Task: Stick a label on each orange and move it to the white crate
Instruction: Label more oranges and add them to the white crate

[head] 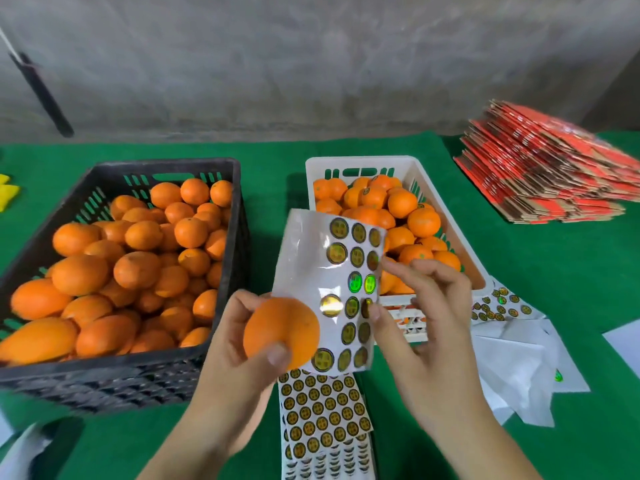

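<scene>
This looks like a fruit packing workshop. A bare grey concrete wall (311,64) fills the upper part of the frame. Below it, a table with a green cloth (554,271) carries crates full of oranges, sticker sheets (325,417) at the bottom centre, and flattened red cartons (550,168) stacked at the upper right.

No readable text anywhere. Round gold stickers on the label sheet (341,289) at centre frame carried a dark emblem, too blurred to read; red cartons (550,174) upper right likewise illegible.
</scene>
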The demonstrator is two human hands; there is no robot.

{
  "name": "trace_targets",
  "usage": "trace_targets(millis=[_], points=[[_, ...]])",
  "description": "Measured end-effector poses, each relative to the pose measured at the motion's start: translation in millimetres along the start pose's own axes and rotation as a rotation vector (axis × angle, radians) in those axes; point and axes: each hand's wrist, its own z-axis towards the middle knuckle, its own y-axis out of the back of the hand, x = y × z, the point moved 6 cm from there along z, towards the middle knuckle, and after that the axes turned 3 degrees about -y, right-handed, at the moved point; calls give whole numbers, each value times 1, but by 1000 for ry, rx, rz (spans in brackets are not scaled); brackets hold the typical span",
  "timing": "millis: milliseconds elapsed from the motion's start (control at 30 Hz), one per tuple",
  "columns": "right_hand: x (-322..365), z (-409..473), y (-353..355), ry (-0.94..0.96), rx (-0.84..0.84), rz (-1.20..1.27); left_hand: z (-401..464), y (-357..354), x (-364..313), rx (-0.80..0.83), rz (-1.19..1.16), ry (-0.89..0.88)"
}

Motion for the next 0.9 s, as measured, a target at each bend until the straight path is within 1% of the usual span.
trace_targets(millis=[67, 100, 133, 167, 333, 500, 533, 567, 600, 633, 667, 700, 733, 800, 900], points=[[22, -2, -3, 217, 47, -158, -2, -6, 0, 47, -33, -27], [30, -4, -7, 293, 95, -193, -3, -11, 1, 82, -25, -31], [33, -5, -9, 326, 138, -200, -2, -15, -1, 91, -35, -35], [33, -4, -10, 312, 166, -173, -2, -17, -2, 109, -46, -43], [19, -2, -5, 90, 260, 59, -6, -16, -2, 75, -94, 6], [10, 2, 1, -71, 241, 163, -6, -13, -1, 43, -99, -3], [12, 3, 4, -100, 215, 190, -6, -14, -2, 39, -101, 0], [16, 4, 8, -87, 157, 193, -6, -15, -1, 19, -94, 6], [24, 4, 12, -26, 82, 165, -6, -15, 0, 5, -76, 10], [34, 3, 15, 69, 22, 113, -6, -16, -1, -21, -51, 13], [44, 0, 12, 174, -4, 52, -7, -18, -2, -26, -38, 12], [52, -6, 6, 270, 1, 1, -7, -21, -3, -28, -32, 12], [55, -12, -3, 326, 32, -32, -9, -23, -2, -20, -45, 6], [53, -17, -14, 310, 114, -51, -10, -22, 4, -42, -83, 34], [48, -19, -17, 241, 261, -55, -10, -13, 10, -128, -79, 61]])
